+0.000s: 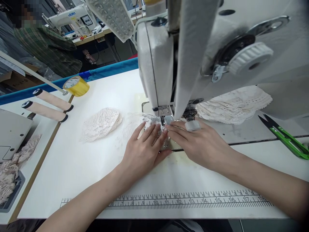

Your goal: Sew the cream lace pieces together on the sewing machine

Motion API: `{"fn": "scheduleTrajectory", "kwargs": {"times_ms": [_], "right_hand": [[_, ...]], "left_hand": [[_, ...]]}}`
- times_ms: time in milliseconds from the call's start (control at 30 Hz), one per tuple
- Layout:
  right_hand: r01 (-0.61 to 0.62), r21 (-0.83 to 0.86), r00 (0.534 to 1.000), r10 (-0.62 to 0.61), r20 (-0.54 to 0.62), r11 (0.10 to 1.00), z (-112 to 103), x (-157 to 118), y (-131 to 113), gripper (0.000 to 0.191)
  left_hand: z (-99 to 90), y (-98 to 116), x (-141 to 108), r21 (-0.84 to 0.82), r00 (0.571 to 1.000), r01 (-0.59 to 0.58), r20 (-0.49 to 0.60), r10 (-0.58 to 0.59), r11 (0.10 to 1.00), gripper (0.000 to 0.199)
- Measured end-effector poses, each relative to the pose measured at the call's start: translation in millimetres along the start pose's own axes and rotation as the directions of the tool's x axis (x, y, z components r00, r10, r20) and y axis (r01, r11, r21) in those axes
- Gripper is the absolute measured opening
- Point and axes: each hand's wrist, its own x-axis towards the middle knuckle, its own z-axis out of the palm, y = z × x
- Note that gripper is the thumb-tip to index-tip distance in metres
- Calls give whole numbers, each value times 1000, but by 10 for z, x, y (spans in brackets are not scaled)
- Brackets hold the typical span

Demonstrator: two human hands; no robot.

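Note:
A white lace piece (135, 124) lies under the presser foot (163, 120) of a sewing machine (154, 64). My left hand (146, 146) rests flat on the lace just left of the needle area, its fingers spread a little. From the right, my right hand (195, 140) reaches in beside the foot, fingers stretched out and their tips at the lace edge. Left of my hands sits a small pile of lace pieces (101, 124). A larger stack of lace (234, 104) is behind my right hand, on the machine bed.
Green thread snips (286, 137) lie at the right. Yellow tape (76, 86) and two thread cones (53, 100) stand at the left, near a second machine (14, 135). A ruler strip (169, 202) runs along the front edge. A person in a checked shirt (48, 48) is at the back left.

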Motion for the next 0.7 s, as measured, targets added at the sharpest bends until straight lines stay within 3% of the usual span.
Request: {"fn": "scheduleTrajectory", "kwargs": {"times_ms": [467,700], "right_hand": [[23,38,999,-22,-45,999,16,-1,9,38],[25,19,996,-24,-87,1000,40,3,14,30]], "left_hand": [[-32,-10,-2,-27,999,-9,-32,8,1000,39],[-45,-91,-32,-64,977,-163,-153,152,985,10]]}}
